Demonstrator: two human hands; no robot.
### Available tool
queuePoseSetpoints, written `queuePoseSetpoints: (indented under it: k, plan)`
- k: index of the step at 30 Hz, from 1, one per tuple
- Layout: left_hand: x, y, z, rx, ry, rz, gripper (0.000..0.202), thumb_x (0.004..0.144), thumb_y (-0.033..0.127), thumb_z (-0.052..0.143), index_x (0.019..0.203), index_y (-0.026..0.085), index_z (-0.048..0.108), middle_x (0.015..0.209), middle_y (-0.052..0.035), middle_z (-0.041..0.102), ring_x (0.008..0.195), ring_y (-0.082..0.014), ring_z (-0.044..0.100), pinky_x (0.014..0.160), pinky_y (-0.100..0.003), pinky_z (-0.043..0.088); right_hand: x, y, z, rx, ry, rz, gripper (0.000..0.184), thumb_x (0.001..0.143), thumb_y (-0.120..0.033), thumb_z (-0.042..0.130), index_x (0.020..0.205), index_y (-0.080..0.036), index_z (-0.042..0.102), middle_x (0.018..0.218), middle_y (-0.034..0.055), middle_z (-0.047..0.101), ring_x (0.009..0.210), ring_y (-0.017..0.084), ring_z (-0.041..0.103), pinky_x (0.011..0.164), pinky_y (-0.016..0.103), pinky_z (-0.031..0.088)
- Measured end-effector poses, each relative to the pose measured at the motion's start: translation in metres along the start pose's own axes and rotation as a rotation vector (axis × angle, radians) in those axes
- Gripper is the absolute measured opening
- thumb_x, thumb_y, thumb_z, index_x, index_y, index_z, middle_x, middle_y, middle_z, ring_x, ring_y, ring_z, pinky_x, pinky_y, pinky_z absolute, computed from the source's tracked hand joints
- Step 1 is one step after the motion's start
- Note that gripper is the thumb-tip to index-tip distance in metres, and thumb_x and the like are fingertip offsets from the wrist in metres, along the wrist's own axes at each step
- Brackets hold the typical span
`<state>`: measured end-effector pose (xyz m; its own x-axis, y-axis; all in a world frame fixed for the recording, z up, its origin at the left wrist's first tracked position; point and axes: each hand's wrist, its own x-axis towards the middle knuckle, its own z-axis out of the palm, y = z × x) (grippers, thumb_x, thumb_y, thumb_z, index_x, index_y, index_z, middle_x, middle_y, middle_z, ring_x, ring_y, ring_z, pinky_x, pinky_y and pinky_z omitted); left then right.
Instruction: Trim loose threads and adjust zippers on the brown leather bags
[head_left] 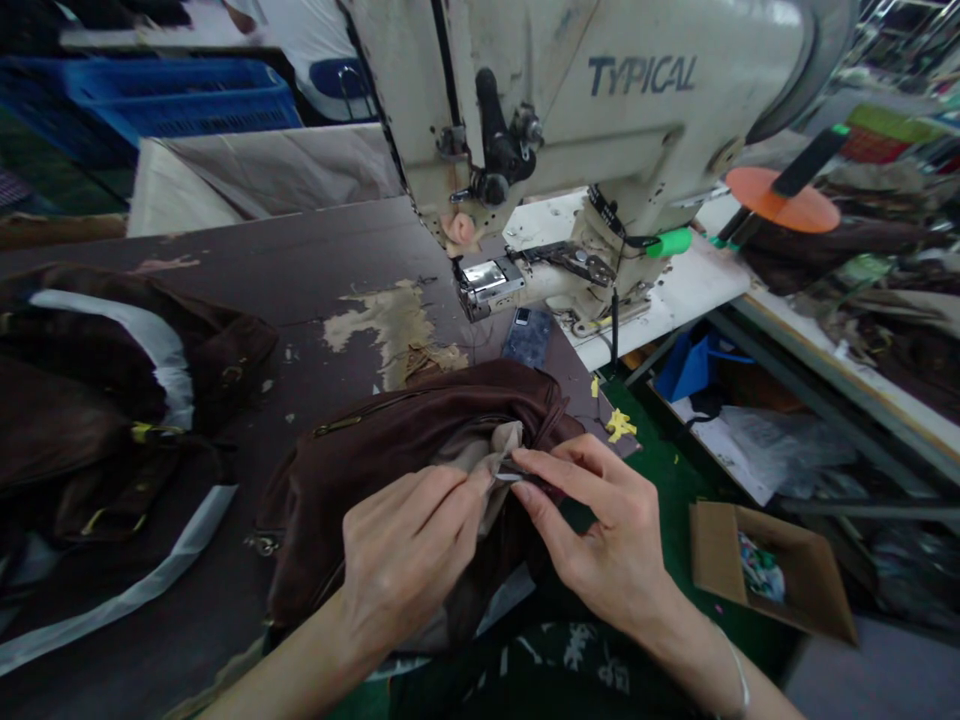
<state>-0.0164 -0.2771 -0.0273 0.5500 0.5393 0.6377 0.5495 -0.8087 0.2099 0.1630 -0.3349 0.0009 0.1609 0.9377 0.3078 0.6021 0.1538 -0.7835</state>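
A dark brown leather bag [397, 425] with a zip lies at the table's front edge, its grey-beige lining [506, 440] bunched up out of the opening. My left hand [416, 545] is closed on this lining, its fingers curled in front of the bag. Close beside it, my right hand [600, 510] pinches the lining's edge between thumb and forefinger. A thin pale sliver shows between the two hands; what it is I cannot make out. The hands and folds hide part of the bag's opening.
A sewing machine [637, 90] stands beyond the bag, its narrow arm reaching over the worn brown table [315, 250]. More brown bags [75, 400] with white-covered straps lie left. A phone [527, 335] rests near the machine. Right and lower stands a cardboard box [795, 570].
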Motion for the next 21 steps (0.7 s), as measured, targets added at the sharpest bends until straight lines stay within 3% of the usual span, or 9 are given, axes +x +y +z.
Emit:
queuePoseSetpoints:
  k: [11,21]
  plan:
    - [0.0013,0.0029,-0.0014,-0.036,-0.007,-0.044,0.013,0.076,0.007,0.068,0.079,0.018,0.062,0.072,0.0021,0.065,0.065,-0.0106,0.061,0.063,-0.026,0.046,-0.0025,-0.0004,-0.0004,-0.076,-0.051,0.01,0.028,0.085,-0.024,0.063,0.112,-0.027,0.07,0.089,0.0044,0.062,0.077,0.016,0.058,0.069,0.031,0.046]
    - [0.0025,0.0041,-0.0014,-0.024,-0.016,-0.026,0.012,0.077,0.007,0.067,0.076,0.017,0.061,0.072,0.0006,0.065,0.064,-0.0115,0.062,0.061,-0.025,0.047,-0.0037,-0.0024,0.0009,-0.117,-0.053,-0.019,0.029,0.084,-0.022,0.063,0.112,-0.026,0.07,0.088,0.0046,0.063,0.079,0.017,0.058,0.069,0.032,0.047]
